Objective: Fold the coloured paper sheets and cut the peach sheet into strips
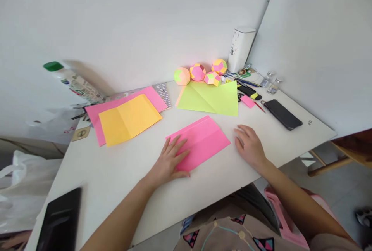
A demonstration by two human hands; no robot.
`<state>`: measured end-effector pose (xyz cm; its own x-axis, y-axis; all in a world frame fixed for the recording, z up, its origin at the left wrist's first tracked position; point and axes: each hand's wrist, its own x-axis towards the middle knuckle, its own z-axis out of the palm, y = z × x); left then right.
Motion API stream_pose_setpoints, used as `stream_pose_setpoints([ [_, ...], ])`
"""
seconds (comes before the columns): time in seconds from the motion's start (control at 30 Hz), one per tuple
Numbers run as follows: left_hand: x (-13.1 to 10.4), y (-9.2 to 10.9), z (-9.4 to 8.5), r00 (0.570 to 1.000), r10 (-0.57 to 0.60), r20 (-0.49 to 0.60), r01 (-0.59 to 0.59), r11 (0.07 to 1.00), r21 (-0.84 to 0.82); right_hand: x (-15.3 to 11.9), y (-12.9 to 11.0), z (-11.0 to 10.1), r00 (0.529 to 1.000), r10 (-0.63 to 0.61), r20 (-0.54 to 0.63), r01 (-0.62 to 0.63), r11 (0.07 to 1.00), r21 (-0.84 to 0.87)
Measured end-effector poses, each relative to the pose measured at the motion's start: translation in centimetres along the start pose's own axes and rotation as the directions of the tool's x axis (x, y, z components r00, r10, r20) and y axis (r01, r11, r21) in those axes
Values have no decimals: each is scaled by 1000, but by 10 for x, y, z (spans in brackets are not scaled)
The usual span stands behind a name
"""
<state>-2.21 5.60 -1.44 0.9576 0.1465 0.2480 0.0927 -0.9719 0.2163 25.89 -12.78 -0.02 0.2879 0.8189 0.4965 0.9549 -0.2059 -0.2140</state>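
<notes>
Pink sheet (206, 142) — long axis slanting far-right — left hand (170, 162) atop

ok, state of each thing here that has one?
left hand: spread on front pink sheet
right hand: loosely curved, off that sheet
front pink sheet: laid out, creased
yellow sheet: creased, atop larger pink sheet
green sheet: laid out, creased
paper balls: assembled
black pouch: looks closed
bottle: green cap on

The left hand (171, 161) lies spread on a creased pink sheet (205, 142) on the white surface (122, 173). Around that sheet, the right hand (250, 145) is near at three o'clock, a black case (283, 114) at two, a green sheet (223, 96) at twelve, and a yellow sheet (139, 119) at ten.
</notes>
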Motion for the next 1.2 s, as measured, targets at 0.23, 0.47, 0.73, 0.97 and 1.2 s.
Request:
stream_pose_setpoints([
  [0.23,-4,-29,-7,970,-211,-119,185,962,-202,22,-50,8,760,-626,175,591,778,214],
  [0.47,-12,-31,-20,973,-229,-8,219,943,-251,40,-66,20,629,-734,254,714,676,185],
  [0.73,-8,-14,-27,923,-316,219,341,936,-87,59,-103,50,436,-848,301,800,519,303],
  [0.97,-6,-14,-32,899,-332,286,366,928,-73,67,-105,57,384,-866,321,825,478,302],
  [1.2,-6,-12,-34,897,-337,285,369,927,-63,68,-103,51,397,-855,334,828,490,271],
])
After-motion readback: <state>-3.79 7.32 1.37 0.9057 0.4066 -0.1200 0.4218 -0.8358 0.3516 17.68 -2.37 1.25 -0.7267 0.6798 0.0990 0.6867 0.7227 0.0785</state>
